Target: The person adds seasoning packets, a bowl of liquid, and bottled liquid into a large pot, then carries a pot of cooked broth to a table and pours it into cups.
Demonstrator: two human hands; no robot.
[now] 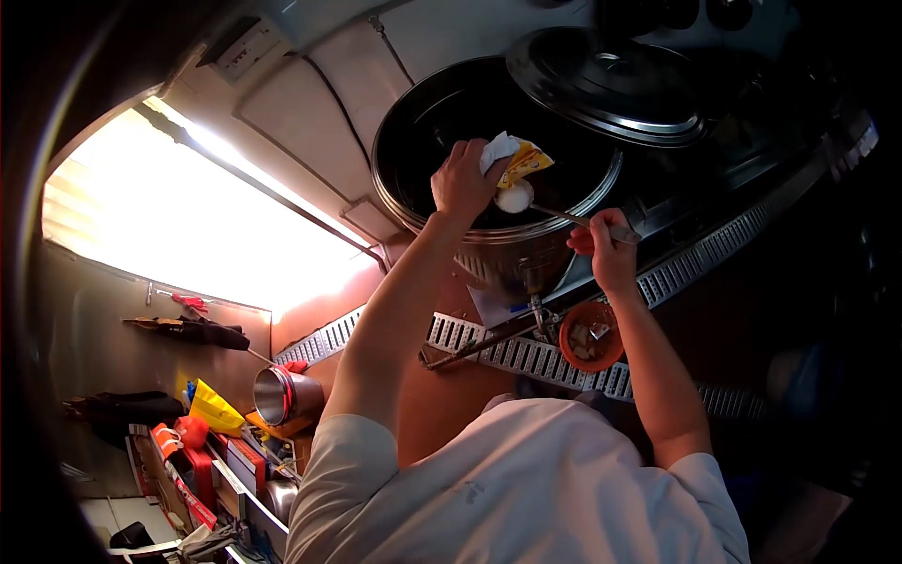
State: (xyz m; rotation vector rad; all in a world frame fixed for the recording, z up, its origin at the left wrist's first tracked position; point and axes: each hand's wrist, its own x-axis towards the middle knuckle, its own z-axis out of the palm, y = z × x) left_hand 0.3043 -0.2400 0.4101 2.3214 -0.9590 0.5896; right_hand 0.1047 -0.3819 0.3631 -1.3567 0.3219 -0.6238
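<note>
My left hand [462,180] is closed around a yellow and white packet [524,162], tipped over a ladle [515,196]. White granular stuff fills the ladle's bowl. With my right hand [606,246] I grip the ladle by its long handle, fingers wrapped near the end. Both the packet and the ladle's bowl are above the opening of a large metal pot [427,221]. The pot's inside is dark, and I cannot make out what it contains. A round metal lid [611,85] lies tilted across the pot's far right side.
An orange bowl [590,336] with scraps in it stands below the pot, beside a metal floor grate [536,358]. To the left are a steel bucket [287,395], a yellow bag [216,408] and boxes. A bright opening lights the left wall.
</note>
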